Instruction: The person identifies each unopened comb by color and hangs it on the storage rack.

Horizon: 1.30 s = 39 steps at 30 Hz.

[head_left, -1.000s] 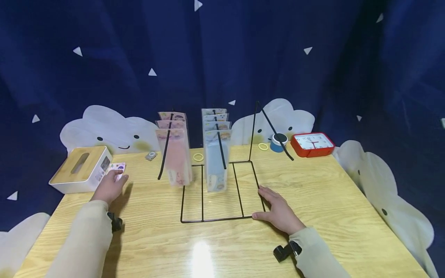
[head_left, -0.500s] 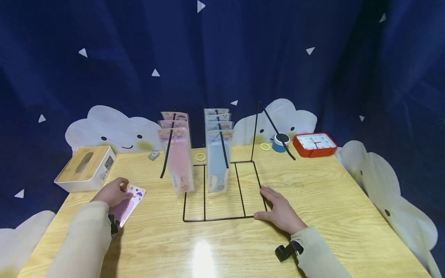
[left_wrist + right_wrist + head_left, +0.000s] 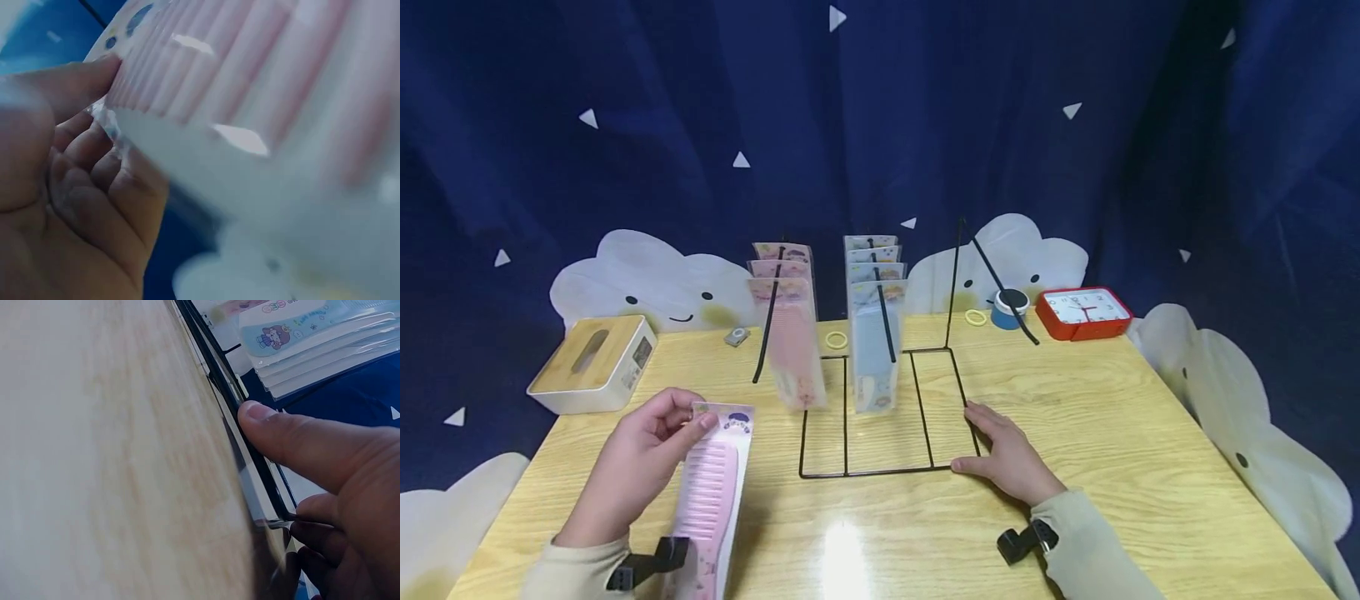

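Observation:
My left hand (image 3: 643, 454) pinches the top corner of a packaged pink comb (image 3: 709, 492) between thumb and fingers. The comb hangs in a clear sleeve with a printed header, at the front left of the table. In the left wrist view the comb's teeth (image 3: 181, 56) fill much of the picture. At the right front corner of a black wire display rack (image 3: 887, 474), my right hand (image 3: 1011, 454) rests with thumb on the front wire and fingers along the side wire. Packaged pink combs (image 3: 793, 342) and blue combs (image 3: 874, 342) hang from two of the rack's hooks.
A third hook (image 3: 1000, 283) on the right bears nothing. Behind stand a wood-topped tissue box (image 3: 598, 362), a small grey clip-on player (image 3: 737, 337), two yellow rings, a blue-and-white jar (image 3: 1008, 310) and a red clock (image 3: 1084, 313). A dark blue curtain closes off the back.
My left hand has drawn the packaged pink comb from beside the tissue box toward the front and right, lifting it into fuller view. My right hand stays at the rack's corner.

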Each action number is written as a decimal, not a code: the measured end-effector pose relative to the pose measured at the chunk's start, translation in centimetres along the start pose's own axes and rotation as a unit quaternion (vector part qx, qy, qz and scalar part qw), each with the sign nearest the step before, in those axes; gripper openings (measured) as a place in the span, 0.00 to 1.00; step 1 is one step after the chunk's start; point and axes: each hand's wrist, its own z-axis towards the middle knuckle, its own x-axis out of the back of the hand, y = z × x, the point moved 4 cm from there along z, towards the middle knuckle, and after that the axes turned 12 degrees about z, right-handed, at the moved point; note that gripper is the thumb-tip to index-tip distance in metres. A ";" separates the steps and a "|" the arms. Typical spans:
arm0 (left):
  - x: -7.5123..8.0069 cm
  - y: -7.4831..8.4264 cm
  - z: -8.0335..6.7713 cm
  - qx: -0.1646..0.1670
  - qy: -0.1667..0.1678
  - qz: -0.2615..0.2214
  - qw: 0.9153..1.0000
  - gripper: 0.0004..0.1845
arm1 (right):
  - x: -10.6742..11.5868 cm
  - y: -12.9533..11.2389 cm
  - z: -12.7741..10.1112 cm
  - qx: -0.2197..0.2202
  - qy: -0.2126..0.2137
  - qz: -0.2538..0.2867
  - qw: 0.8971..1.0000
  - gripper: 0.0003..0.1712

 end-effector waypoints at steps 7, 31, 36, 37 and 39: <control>0.6 6.8 -2.3 -0.132 0.053 -0.165 0.976 0.08 | 0.2 -0.2 -0.3 0.001 0.001 -0.005 1.000 0.55; -0.7 7.4 4.4 -0.031 0.066 -0.125 0.989 0.09 | 0.1 -0.4 -0.1 0.002 0.000 0.002 1.000 0.55; -1.1 7.2 7.1 -0.013 0.067 -0.104 0.992 0.13 | 0.1 -0.2 0.0 0.004 0.002 0.003 1.000 0.55; -1.1 7.1 7.5 -0.011 0.067 -0.105 0.992 0.13 | 0.1 -0.2 0.0 0.005 0.003 0.004 1.000 0.55; -1.3 7.1 8.0 -0.011 0.069 -0.109 0.992 0.12 | 0.1 -0.1 0.0 0.006 0.003 0.004 1.000 0.55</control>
